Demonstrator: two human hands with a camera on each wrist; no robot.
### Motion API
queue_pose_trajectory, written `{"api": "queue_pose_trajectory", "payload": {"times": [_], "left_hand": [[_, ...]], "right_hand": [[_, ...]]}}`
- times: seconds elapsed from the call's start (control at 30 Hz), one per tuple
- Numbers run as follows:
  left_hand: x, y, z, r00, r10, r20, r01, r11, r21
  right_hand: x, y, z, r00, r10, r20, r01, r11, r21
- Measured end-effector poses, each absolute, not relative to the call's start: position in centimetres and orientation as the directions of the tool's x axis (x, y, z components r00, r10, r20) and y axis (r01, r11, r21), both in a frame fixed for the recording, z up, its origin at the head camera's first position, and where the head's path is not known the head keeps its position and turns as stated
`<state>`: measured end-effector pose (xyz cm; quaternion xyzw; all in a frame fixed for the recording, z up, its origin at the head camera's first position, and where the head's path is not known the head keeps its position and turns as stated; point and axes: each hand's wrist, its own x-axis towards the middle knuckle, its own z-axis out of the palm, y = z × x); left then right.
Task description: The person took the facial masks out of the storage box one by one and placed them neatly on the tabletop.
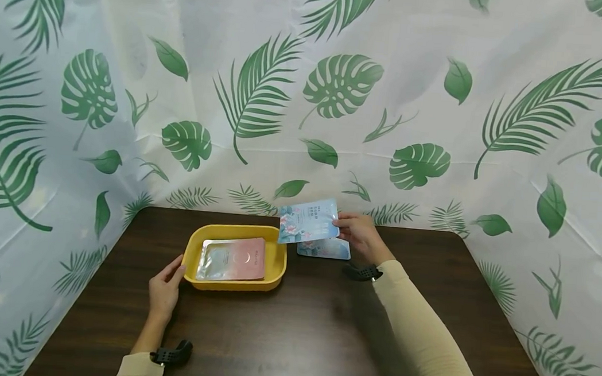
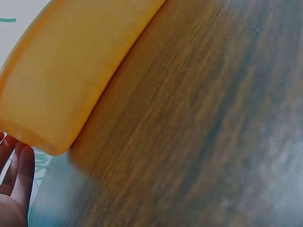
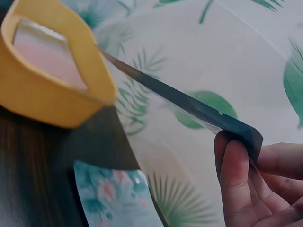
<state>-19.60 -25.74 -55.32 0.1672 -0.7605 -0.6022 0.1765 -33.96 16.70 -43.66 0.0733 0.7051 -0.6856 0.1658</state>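
Note:
In the head view my right hand (image 1: pixel 360 235) pinches a light-blue sheet mask packet (image 1: pixel 309 220) with pink flowers by its right edge, thumb against fingers. The right wrist view shows this raised packet (image 3: pixel 175 97) almost edge-on, its far end near the basket's rim. A second blue flowered packet (image 1: pixel 325 248) lies on the table beneath, partly covered in the head view. My left hand (image 1: pixel 164 289) rests its fairly straight fingers against the left end of a yellow plastic basket (image 1: pixel 233 286). Inside the basket lies a pink-and-silver packet (image 1: pixel 245 259).
The dark wood-grain table (image 1: pixel 281 336) ends at the back against a white leaf-print cloth (image 1: pixel 366 140), which also hangs at both sides. A black band (image 1: pixel 362 272) circles my right wrist, and another band (image 1: pixel 172 352) sits on the left one.

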Motion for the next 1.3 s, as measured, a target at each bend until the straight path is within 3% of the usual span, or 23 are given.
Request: {"api": "queue_pose_trajectory", "payload": {"times": [0.4,0.93,1.17,1.3], "left_hand": [[-19.7,-26.0,-55.3,-0.895,-0.443,0.051,-0.056,0.225,0.973],[-19.7,-26.0,-55.4,-0.897,-0.439,0.048,-0.040,0.188,0.981],[-19.6,-25.8,-55.2,-0.901,-0.432,0.039,-0.047,0.186,0.981],[-19.7,-25.8,-55.3,-0.895,-0.444,0.034,-0.056,0.187,0.981]], "right_hand": [[-34.4,21.8,-44.1,-0.930,-0.106,-0.353,0.356,-0.009,-0.934],[-34.3,28.2,-46.0,-0.927,-0.021,-0.373,0.365,0.170,-0.915],[-34.3,29.9,-46.8,-0.913,0.026,-0.407,0.407,0.114,-0.906],[-34.3,30.5,-47.3,-0.906,0.055,-0.419,0.423,0.155,-0.893]]}}
